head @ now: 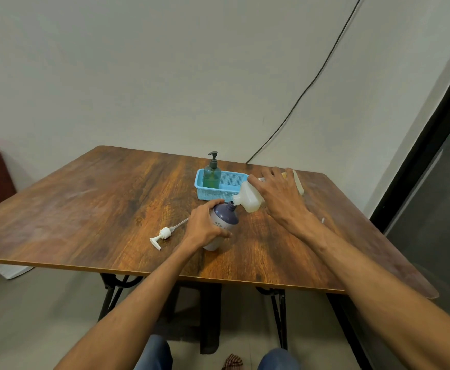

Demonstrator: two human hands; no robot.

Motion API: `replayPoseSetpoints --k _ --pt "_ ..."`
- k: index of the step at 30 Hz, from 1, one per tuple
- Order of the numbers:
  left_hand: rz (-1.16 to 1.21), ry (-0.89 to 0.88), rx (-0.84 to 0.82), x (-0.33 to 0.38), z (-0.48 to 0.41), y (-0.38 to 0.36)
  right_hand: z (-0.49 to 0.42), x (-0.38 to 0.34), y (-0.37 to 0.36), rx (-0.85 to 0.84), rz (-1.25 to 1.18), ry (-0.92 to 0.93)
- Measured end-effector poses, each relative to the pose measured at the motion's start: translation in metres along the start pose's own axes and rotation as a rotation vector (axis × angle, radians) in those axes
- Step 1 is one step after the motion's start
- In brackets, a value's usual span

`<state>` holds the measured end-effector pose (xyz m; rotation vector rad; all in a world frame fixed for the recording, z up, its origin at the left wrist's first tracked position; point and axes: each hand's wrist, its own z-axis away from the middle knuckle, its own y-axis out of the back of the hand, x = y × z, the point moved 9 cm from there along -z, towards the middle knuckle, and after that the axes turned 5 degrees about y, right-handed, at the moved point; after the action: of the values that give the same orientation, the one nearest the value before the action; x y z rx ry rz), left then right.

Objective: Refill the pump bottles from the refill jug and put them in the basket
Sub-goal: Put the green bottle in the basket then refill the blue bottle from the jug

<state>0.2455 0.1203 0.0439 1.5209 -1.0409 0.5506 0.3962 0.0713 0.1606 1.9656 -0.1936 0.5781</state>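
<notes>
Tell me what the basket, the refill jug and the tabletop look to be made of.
Basket: light blue plastic, judging by its moulded perforated mesh walls and uniform colour.
Refill jug: whitish translucent plastic, semi-matte; the contents show dimly through it.
Tabletop: brown wood-grain surface with a soft sheen and thin edge, probably laminate rather than solid wood, though the picture cannot settle that.

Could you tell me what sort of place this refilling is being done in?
Probably a plain indoor room, perhaps an office or break area rather than a kitchen: a wooden folding table against a bare wall, a loose cable running down it, and a dark glass partition at the right.
</notes>
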Motion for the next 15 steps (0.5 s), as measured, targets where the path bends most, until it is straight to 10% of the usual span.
replayPoseSetpoints --k 15 --pt "-0.007 -0.006 -0.001 0.0011 0.0008 0.0005 -0.0003 -0.0006 0.0000 0.009 -0.007 0.008"
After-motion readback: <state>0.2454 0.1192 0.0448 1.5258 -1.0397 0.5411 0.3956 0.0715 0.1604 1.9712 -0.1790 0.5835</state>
